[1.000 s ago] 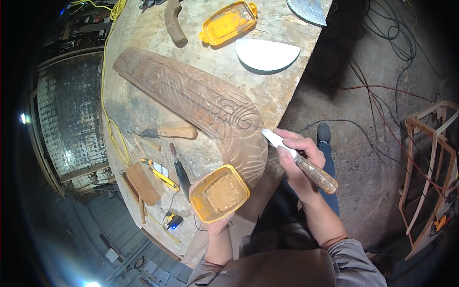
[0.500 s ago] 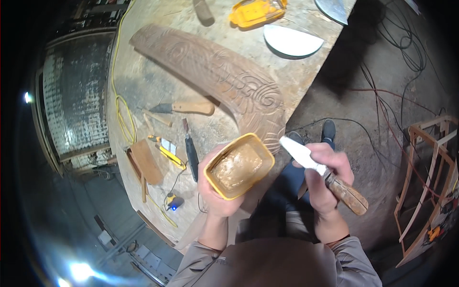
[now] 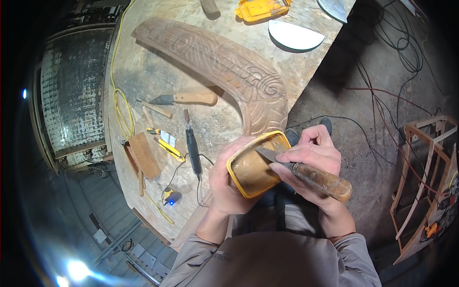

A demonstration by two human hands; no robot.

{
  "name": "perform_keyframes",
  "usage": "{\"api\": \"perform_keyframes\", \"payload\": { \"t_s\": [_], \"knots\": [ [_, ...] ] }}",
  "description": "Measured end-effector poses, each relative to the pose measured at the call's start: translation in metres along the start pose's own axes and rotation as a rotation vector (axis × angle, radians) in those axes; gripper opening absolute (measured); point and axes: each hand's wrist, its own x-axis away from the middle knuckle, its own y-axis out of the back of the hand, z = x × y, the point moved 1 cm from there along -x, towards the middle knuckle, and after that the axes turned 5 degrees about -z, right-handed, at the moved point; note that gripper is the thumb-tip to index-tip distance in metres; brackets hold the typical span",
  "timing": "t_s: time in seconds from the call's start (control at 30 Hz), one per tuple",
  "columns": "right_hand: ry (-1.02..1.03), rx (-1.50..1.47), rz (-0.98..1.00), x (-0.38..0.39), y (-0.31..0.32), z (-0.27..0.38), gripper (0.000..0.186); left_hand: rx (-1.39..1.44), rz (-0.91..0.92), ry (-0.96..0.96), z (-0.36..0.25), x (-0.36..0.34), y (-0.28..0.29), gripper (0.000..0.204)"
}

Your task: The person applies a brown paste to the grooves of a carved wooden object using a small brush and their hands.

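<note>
My left hand [image 3: 225,187] is wrapped around the side of a yellow-rimmed plastic tub [image 3: 264,190], which is tilted and holds smooth brown paste [image 3: 251,172]. In my right hand [image 3: 315,155] is a putty knife [image 3: 322,181] with a worn wooden handle. Its blade reaches over the rim into the tub's upper right part; whether the tip touches the paste I cannot tell. Just beyond the tub, a curved wooden piece [image 3: 215,62] with carved scrolls lies across the table, its near end partly behind the tub.
On the table [image 3: 158,86] are a wooden-handled knife [image 3: 193,98], a black corded rotary tool [image 3: 193,150], a yellow utility knife [image 3: 169,150] and a wooden box [image 3: 144,155]. A half-round metal scraper [image 3: 296,36] and yellow lid [image 3: 263,9] lie farther off. Cables and a wooden frame [image 3: 420,186] occupy the floor at right.
My right hand has moved left, bringing the putty knife's blade from outside the tub to inside it. The tub has shifted right and tilted more.
</note>
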Motion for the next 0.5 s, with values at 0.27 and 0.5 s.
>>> {"api": "perform_keyframes", "payload": {
  "t_s": [0.27, 0.5],
  "knots": [
    [-0.032, -0.015, -0.046, 0.003, -0.006, 0.000, 0.025, -0.057, 0.022, -0.005, 0.001, 0.005, 0.005, 0.074],
    [-0.437, -0.583, -0.449, 0.029, 0.020, -0.032, 0.013, -0.091, -0.050, 0.161, 0.018, 0.026, 0.008, 0.070]
  ]
}}
